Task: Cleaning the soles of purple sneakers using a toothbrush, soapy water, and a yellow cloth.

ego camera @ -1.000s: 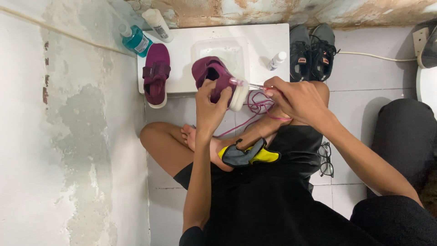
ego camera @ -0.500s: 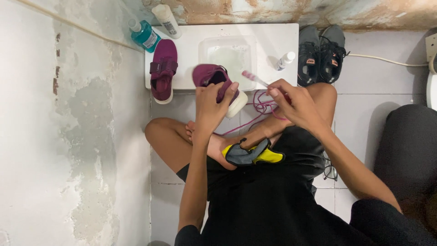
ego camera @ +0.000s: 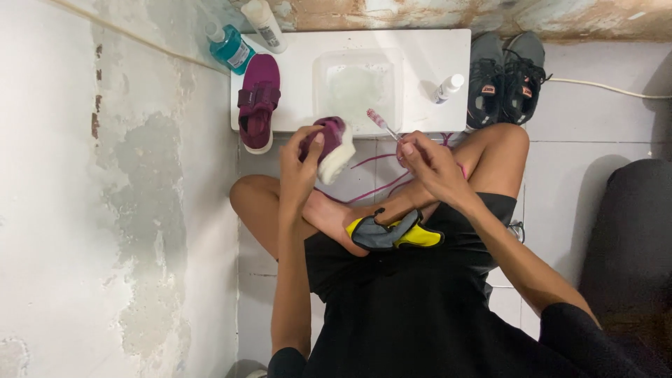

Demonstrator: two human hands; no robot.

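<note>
Head view: looks straight down on a seated person with crossed bare legs on a tiled floor (ego camera: 602, 112), beside a peeling wall (ego camera: 105, 196).
Left hand (ego camera: 301, 168): closed around the maroon shoe (ego camera: 329, 143), thumb and fingers wrapped over its upper, the white sole turned outward toward the other hand; this hold appears to present the sole edge for brushing.
Right hand (ego camera: 430, 164): pinched shut on the handle of a toothbrush (ego camera: 381, 122), bristle head pointing up and left toward the shoe.
Shoe relative to grip: it sits fully inside the left hand, raised above the knees; the brush head lies just beside the toe, whether touching cannot be told.
Laces (ego camera: 371, 185): maroon, loose, trailing over the floor between the legs.
White tray (ego camera: 434, 56): lies ahead of the knees, within reach of both hands, and carries a clear basin (ego camera: 357, 87), the second maroon shoe (ego camera: 257, 101) and a small white bottle (ego camera: 448, 87).
Wall edge: a teal bottle (ego camera: 231, 47) and a white tube (ego camera: 264, 24).
Right of tray: a grey pair of shoes (ego camera: 507, 77).
Lap: a grey and yellow insole (ego camera: 392, 234).
</note>
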